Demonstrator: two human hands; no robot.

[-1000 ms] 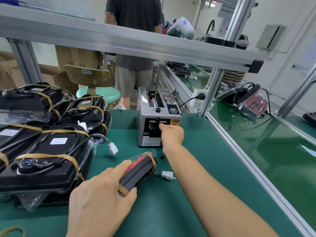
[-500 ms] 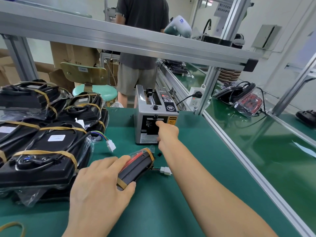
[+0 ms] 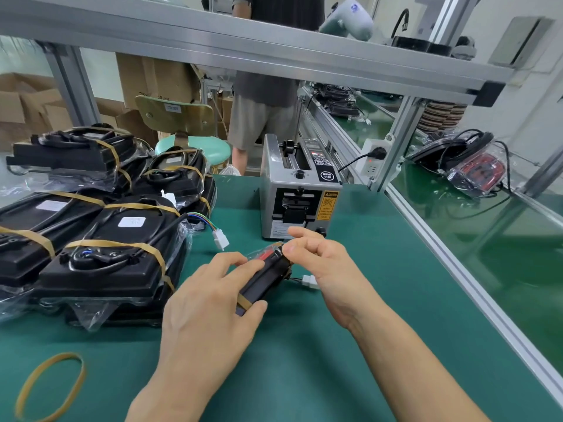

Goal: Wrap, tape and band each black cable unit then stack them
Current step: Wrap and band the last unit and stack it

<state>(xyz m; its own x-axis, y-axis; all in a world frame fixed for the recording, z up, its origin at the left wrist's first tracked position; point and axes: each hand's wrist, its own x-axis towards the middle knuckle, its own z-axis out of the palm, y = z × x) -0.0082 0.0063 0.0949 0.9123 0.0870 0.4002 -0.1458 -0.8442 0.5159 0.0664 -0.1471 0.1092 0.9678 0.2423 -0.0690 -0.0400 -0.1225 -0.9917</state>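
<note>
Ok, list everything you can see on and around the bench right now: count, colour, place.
Cable unit in hand: one, black in clear wrap with a tan band, bench centre.
Banded units: a pile, exact count unclear, black with tan bands, bench left.
Tape dispenser: one, grey, behind the hands.
Loose rubber band: one, tan, near left of the mat.
White connectors: one by the pile, one by the held unit.
Power strip: one, white, on the frame post.
Bagged unit: one, red and black, right conveyor.
Stool: one, mint seat, behind the bench.
Cardboard boxes: several, brown, back left.
Bystander: one, standing behind.
Left hand: grip round the held unit.
Right hand: fingertips pinching at the unit's far end.
</note>
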